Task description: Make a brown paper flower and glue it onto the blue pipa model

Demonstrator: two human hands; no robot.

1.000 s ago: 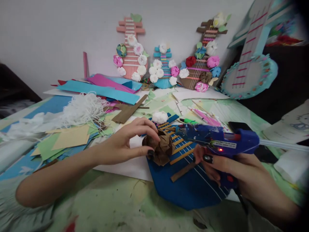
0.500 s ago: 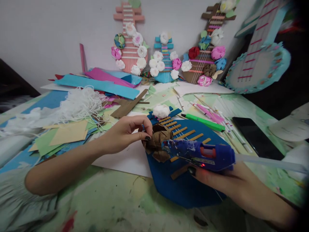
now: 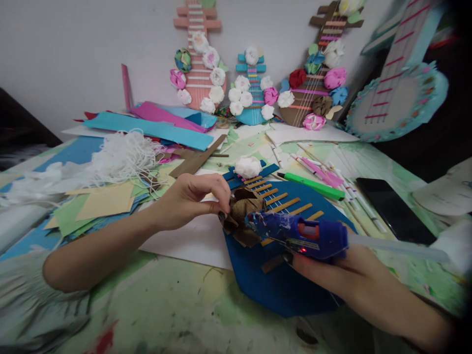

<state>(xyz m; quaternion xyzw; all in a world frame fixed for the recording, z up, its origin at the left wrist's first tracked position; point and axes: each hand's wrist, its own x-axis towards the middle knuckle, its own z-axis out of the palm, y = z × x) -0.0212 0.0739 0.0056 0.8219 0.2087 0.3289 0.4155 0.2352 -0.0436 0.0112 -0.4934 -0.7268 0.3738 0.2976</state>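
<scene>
Thumb and fingers of my left hand (image 3: 197, 201) pinch the left edge of a brown paper flower (image 3: 246, 206). My right hand (image 3: 339, 275) grips a dark blue glue gun (image 3: 306, 236) with a red light on and a translucent glue stick (image 3: 398, 248) out of its back. The gun's nozzle end is at the flower's right side; I cannot tell if it touches. Under both lies a blue paper lute (image 3: 280, 290) with tan strips across it and white strings. A white paper flower (image 3: 248, 167) sits on the lute's neck, beyond the brown one.
Several flower-covered paper lutes, one of them pink (image 3: 197, 91), lean on the back wall. White string (image 3: 125, 155) and coloured paper sheets (image 3: 106, 201) lie at the left. A green cutter (image 3: 313, 186), several markers (image 3: 346, 191) and a black phone (image 3: 394, 210) are at the right.
The glue gun and my right hand have shifted slightly left. My left fingers have moved a little along the brown flower's left edge, which now looks more folded out.
</scene>
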